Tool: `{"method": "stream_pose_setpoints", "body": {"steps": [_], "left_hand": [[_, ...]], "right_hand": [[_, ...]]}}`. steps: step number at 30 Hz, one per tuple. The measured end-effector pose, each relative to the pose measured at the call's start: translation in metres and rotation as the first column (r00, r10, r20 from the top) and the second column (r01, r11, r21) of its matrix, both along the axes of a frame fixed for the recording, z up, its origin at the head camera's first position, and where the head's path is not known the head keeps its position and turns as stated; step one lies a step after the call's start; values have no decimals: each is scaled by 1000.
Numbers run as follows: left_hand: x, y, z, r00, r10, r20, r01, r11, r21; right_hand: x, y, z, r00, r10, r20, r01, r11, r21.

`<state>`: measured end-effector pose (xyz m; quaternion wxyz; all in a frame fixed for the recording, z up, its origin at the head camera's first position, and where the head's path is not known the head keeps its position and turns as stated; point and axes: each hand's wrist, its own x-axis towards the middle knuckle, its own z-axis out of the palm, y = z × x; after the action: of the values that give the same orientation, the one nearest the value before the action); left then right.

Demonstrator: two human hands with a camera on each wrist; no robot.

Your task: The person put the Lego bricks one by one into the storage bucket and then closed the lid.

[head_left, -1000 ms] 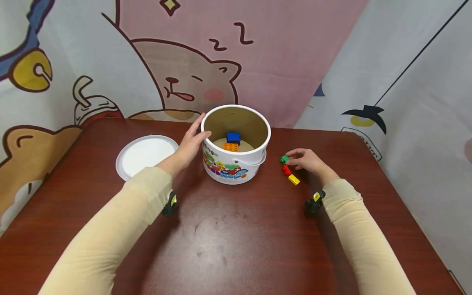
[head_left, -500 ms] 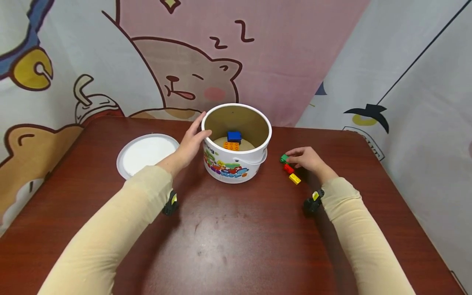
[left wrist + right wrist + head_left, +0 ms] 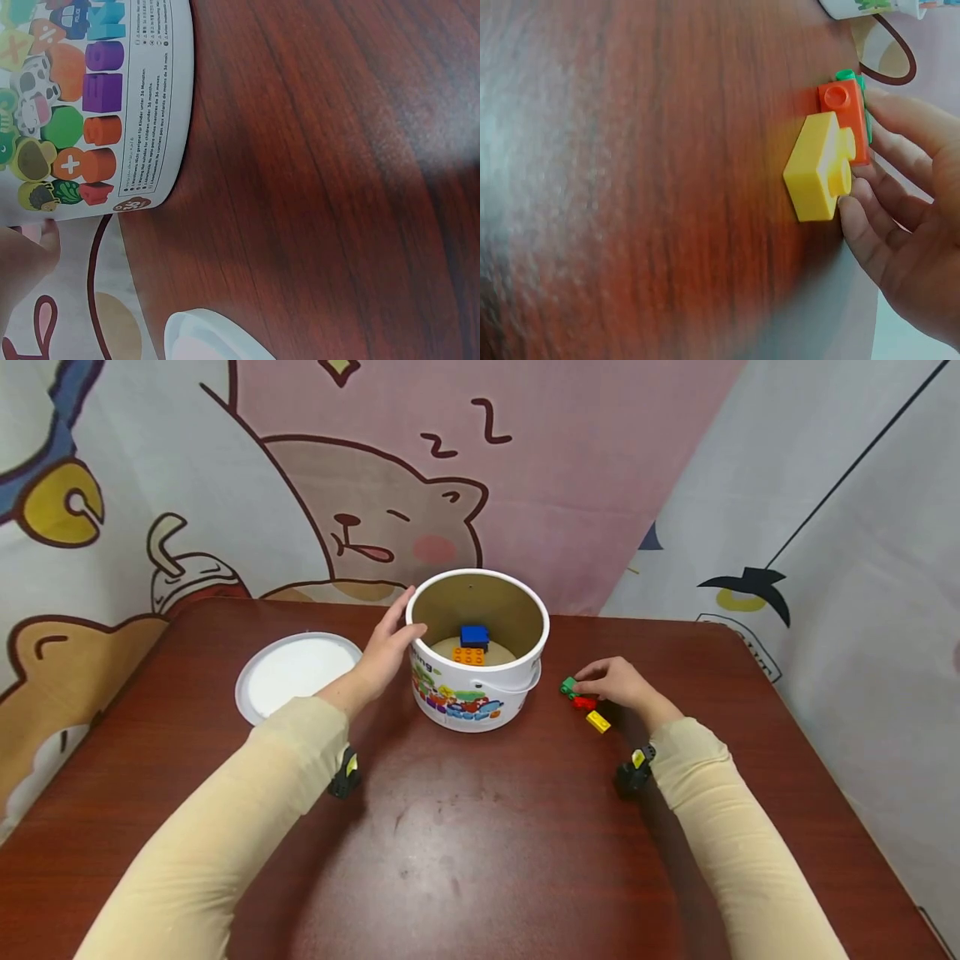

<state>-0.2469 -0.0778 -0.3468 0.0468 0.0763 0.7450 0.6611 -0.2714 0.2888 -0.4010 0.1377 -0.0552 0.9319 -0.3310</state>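
A white bucket (image 3: 438,697) with a printed toy picture stands upright near the table's far side. My left hand (image 3: 381,653) holds its left rim, thumb over the edge and fingers along the outer wall. Right of the bucket, my right hand (image 3: 618,683) pinches a small green building block (image 3: 568,687) between thumb and fingers. A red block (image 3: 585,702) lies close against the green one, below the fingertips. Nearest me in that group is a yellow block (image 3: 808,174); in the right wrist view it partly covers the red block (image 3: 849,124), which hides most of the green one.
Inside the bucket, an orange block (image 3: 468,657) and a blue block (image 3: 474,636) lie on the bottom. A round white lid (image 3: 296,672) lies flat on the brown table (image 3: 465,843), left of the bucket. A patterned cloth (image 3: 585,460) hangs behind the table.
My right hand has shifted slightly left with the green block. The red block has turned, and now lies more crosswise. My left hand stays on the bucket's rim.
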Motion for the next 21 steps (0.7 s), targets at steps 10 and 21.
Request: {"method": "stream_pose_setpoints", "body": {"steps": [10,21], "left_hand": [[1,-1,1,1000,-15,-1,14,1000,-8],[2,0,1,1000,-10,4,10,1000,-8]], "right_hand": [[2,-7,6,999,-30,44,32,998,-50],[4,1,12,982,-90,168,150,909,-389]]}}
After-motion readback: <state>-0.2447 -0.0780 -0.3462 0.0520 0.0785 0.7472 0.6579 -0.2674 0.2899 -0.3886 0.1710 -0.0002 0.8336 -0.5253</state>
